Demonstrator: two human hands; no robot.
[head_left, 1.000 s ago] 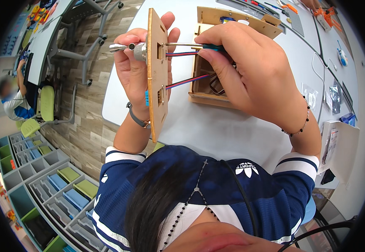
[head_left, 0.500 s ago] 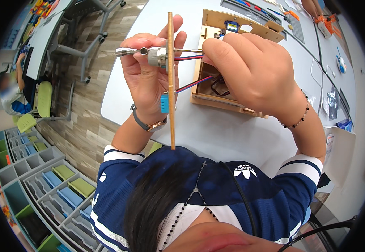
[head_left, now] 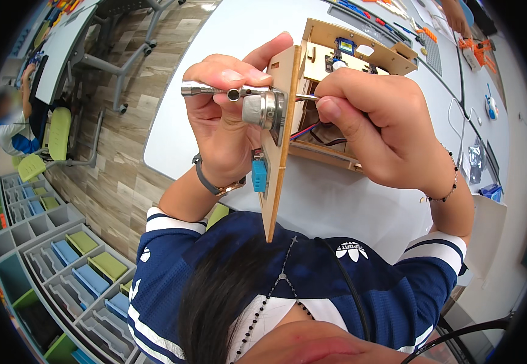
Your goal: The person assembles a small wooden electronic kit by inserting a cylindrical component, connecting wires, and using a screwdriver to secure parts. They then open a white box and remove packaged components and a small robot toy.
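Observation:
In front of me a thin wooden panel stands nearly edge-on. A round silver sensor and a blue slotted sensor are mounted on its left face. My left hand is closed around a small metal cross-shaped socket wrench beside the silver sensor; one finger reaches up over the panel's top. On the other face, my right hand pinches a thin-shafted screwdriver, its shaft meeting the panel. The handle is hidden in my fist. Red and blue wires run behind the panel.
An open wooden box with a small blue module sits on the white table just beyond my hands. Farther right are a tool tray, orange parts and another person's hand. Someone sits at far left.
The panel has turned so more of its left face shows, and it has shifted right and down. Both hands moved with it; my right hand now sits slightly lower and farther right.

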